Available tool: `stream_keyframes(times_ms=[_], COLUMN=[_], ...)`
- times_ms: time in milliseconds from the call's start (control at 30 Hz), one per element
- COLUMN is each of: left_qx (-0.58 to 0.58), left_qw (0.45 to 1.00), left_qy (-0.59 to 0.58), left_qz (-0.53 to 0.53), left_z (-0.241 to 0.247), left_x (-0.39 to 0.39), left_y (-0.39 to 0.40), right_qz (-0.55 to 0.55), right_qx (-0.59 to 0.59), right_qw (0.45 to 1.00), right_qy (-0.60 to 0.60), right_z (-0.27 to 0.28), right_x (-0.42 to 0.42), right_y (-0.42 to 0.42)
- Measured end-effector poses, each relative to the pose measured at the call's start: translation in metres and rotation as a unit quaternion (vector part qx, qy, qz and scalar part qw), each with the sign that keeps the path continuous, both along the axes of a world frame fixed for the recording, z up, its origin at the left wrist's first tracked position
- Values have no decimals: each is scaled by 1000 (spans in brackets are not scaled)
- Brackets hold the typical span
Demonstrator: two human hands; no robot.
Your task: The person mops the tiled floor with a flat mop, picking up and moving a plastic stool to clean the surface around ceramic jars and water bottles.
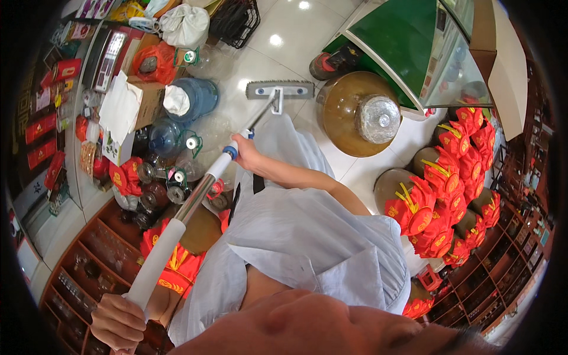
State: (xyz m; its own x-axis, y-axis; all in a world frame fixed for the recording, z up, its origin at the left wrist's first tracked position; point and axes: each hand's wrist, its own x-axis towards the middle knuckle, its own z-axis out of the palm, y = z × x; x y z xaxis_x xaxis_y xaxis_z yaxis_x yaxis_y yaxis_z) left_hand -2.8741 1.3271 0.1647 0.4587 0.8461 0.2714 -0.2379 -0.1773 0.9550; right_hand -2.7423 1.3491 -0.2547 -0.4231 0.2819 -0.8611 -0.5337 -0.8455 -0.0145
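Observation:
My left hand (117, 323) is wrapped around the grey grip at the top end of a long telescopic handle (195, 199). Farther down the same pole, my right hand (245, 151) grips it by a blue collar. At the pole's far end, a wide floor brush head (280, 90) with short bristles stands on the glossy white tile floor (284, 53). To the left of the brush is a blue plastic water jug (197, 98) with a white plastic bag on top. On its right sits a big brown jar (355, 117), its lid wrapped in clear film.
Clear plastic jugs (208, 62) and an open cardboard box (144, 102) crowd the left. Several jars with red cloth covers (452, 177) line the right. A green-sided glass display case (395, 44) stands at the upper right, a black basket (235, 22) at the top. Wooden shelving (88, 266) curves around the lower left.

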Motion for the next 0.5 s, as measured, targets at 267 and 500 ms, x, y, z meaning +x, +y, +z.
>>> stream_keyframes(times_ms=[267, 500], left_qx=[37, 91], left_qw=[993, 974], left_qy=[-108, 43], left_qz=[-27, 205], left_z=[3, 18], left_x=[46, 139], left_y=[-35, -76], right_qz=[-1, 101], right_qx=[-127, -48], right_qw=[992, 991], right_qy=[9, 73], right_z=[16, 20], right_x=[38, 57], right_y=[-27, 8])
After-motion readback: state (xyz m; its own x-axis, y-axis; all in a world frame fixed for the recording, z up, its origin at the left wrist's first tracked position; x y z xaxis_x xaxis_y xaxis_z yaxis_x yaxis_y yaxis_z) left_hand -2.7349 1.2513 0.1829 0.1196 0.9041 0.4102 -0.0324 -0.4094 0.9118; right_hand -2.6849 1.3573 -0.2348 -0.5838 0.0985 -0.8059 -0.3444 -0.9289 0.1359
